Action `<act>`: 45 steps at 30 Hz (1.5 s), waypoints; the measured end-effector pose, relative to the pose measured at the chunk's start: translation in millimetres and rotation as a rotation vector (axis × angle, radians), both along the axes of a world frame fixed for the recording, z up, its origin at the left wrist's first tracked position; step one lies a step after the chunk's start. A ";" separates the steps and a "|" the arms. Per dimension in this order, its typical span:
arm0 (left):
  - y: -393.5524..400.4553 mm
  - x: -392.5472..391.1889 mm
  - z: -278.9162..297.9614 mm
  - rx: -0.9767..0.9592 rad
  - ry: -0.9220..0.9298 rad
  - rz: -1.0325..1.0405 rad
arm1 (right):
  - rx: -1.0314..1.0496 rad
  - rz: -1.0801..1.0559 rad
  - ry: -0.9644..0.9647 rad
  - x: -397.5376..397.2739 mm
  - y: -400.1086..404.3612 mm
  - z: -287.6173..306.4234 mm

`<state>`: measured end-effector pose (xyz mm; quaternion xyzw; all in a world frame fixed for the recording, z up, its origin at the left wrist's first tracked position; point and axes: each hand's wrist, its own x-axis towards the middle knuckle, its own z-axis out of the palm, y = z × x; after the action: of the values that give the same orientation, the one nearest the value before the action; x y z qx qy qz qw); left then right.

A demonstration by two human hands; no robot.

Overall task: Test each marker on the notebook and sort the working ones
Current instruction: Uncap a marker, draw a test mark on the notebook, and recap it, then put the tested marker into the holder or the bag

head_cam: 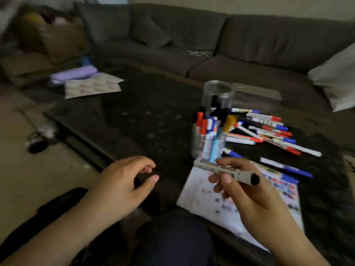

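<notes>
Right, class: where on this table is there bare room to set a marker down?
Bare: the dark stretch of table between the patterned sheets and the marker cup. Crowded: right of the cup, where loose markers pile up beyond the notebook.

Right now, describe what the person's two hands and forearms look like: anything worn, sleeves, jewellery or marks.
Both the left hand and the right hand are bare: no gloves, and no rings or watch that the blurred head view lets me make out. The forearms are uncovered as far as the frame's edge, with no sleeve showing. Fingernails are short and unpainted as far as can be seen.
</notes>
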<state>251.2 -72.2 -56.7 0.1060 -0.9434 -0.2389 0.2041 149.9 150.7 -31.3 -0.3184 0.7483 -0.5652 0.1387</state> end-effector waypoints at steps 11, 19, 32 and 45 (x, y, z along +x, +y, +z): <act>-105.5 203.9 -39.8 0.070 -0.127 0.547 | 0.372 0.567 0.515 118.7 -202.2 -83.7; -120.2 213.4 -67.5 0.064 -0.246 0.570 | 0.706 0.697 0.758 131.0 -222.6 -119.2; -62.4 61.1 -31.7 0.046 -0.153 0.193 | 0.451 0.147 0.521 27.0 -104.2 -47.4; 70.6 -112.4 -19.2 0.034 -0.003 -0.303 | 0.617 -0.360 0.327 -71.1 53.1 -60.1</act>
<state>138.9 -1.6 -75.9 -0.0338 -0.9447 -0.2828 0.1626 78.8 203.8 -91.5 -0.2112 0.9392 -0.2707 0.0055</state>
